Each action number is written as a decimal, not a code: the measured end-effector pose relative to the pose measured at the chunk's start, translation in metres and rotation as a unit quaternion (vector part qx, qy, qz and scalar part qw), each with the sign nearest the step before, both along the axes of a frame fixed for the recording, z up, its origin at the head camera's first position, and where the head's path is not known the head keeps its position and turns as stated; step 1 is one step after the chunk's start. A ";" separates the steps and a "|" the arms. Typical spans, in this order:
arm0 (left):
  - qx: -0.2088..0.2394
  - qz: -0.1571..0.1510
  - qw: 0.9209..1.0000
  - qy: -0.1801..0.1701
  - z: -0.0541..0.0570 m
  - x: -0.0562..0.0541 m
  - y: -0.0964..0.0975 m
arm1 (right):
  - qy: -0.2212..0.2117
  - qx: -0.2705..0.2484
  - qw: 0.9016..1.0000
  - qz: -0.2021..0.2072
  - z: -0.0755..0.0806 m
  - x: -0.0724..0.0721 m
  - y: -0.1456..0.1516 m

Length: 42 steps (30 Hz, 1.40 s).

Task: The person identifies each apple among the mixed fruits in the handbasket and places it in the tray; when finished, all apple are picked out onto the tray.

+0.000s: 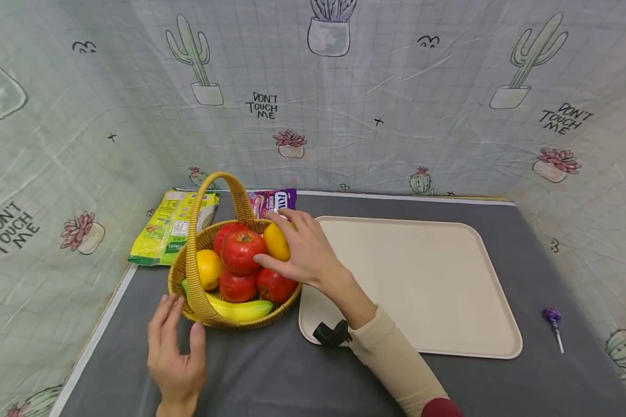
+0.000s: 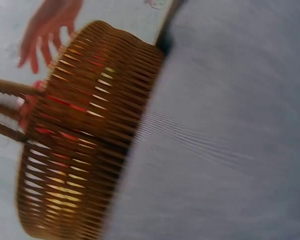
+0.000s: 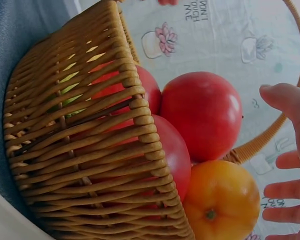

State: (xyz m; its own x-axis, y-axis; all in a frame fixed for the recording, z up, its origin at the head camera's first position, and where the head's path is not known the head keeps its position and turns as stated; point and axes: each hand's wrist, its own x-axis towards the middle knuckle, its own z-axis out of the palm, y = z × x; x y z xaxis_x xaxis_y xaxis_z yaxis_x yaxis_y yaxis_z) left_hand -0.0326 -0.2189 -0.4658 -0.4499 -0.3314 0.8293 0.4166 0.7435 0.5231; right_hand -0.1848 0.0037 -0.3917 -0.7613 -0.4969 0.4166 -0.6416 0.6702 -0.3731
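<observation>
A wicker basket (image 1: pixel 194 289) with a tall handle holds several red apples (image 1: pixel 242 252), two oranges (image 1: pixel 209 269) and a banana (image 1: pixel 245 310). Over its right side reaches my right hand (image 1: pixel 310 252), fingers spread and thumb out, close to the second orange (image 1: pixel 276 242). In the right wrist view a gap shows between that hand (image 3: pixel 292 145) and the topmost apple (image 3: pixel 202 115). My left hand (image 1: pixel 176 350) is beside the basket's front left, its fingers loosely straight near the rim; whether they touch it I cannot tell. Neither hand holds anything.
A beige tray (image 1: pixel 407 278) lies right of the basket, partly under my right forearm. Behind the basket are a yellow-green packet (image 1: pixel 162 231) and a purple packet (image 1: pixel 284 198). A purple lollipop (image 1: pixel 552 315) lies at far right. Patterned cloth walls (image 1: pixel 365 150) border the grey table.
</observation>
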 end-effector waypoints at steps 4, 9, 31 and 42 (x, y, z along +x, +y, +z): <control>0.000 0.030 0.996 -0.078 -0.018 -0.001 -0.010 | -0.003 0.017 1.000 0.014 0.002 -0.004 -0.006; 0.008 0.051 0.991 -0.123 -0.025 -0.003 -0.013 | -0.007 0.031 0.999 0.029 0.001 -0.007 -0.013; 0.001 0.092 0.975 -0.204 -0.026 -0.001 -0.013 | -0.073 0.118 0.988 0.060 -0.001 -0.020 -0.039; 0.005 0.090 0.973 -0.211 -0.024 -0.004 -0.013 | -0.051 0.170 0.982 0.068 0.007 -0.022 -0.044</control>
